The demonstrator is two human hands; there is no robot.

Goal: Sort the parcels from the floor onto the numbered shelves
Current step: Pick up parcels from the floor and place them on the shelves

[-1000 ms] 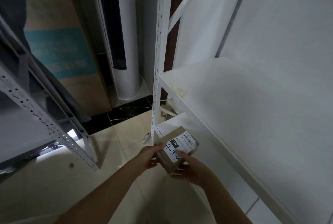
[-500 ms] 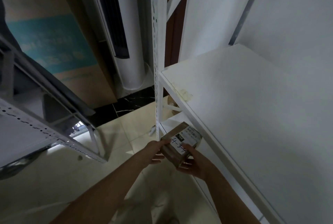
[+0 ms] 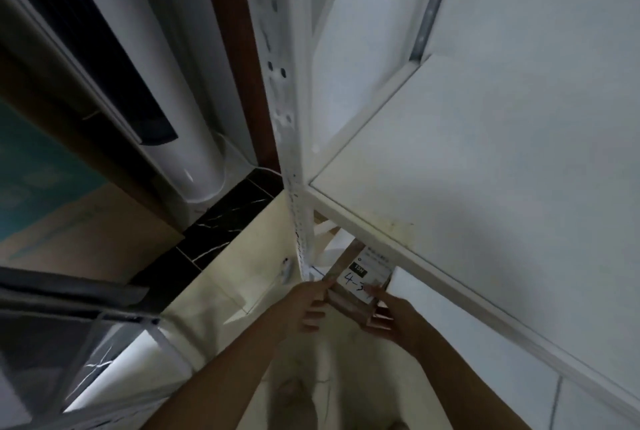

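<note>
**Desk:** What is changing in this shot?

**Photographer:** A person is feeding one brown parcel (image 3: 351, 286) forward, away from the body. A second ago it was hanging out over the floor (image 3: 239, 277), on the near side of the white upright post (image 3: 294, 187). Now its far end is passing under the front edge of the upper shelf (image 3: 485, 187), which is lying above and beyond the grip.

**Desk:** And the grip itself?

**Photographer:** Both are bare hands. The left grip (image 3: 304, 305) is pinching the parcel's near left corner, fingers curled. The right grip (image 3: 394, 322) is cupping the near right side from below, thumb lying on the label. The parcel is sitting tilted between them, label up, with handwriting starting "4-3" showing.

**Desk:** What is that meaning for the sort?

**Photographer:** By my reading, the placing is beginning. The parcel is heading for the lower shelf (image 3: 436, 312), just beyond and right of the grip. I cannot tell whether it is touching that board yet, and neither hand is letting go.

**Desk:** Counts?

**Photographer:** One parcel, two hands, two shelf boards and one post. Off to the left of the grip are one white tower air conditioner (image 3: 187, 138), one cardboard box (image 3: 69, 215) with a teal panel, and one second rack (image 3: 114, 322). No other parcels are showing.
</note>
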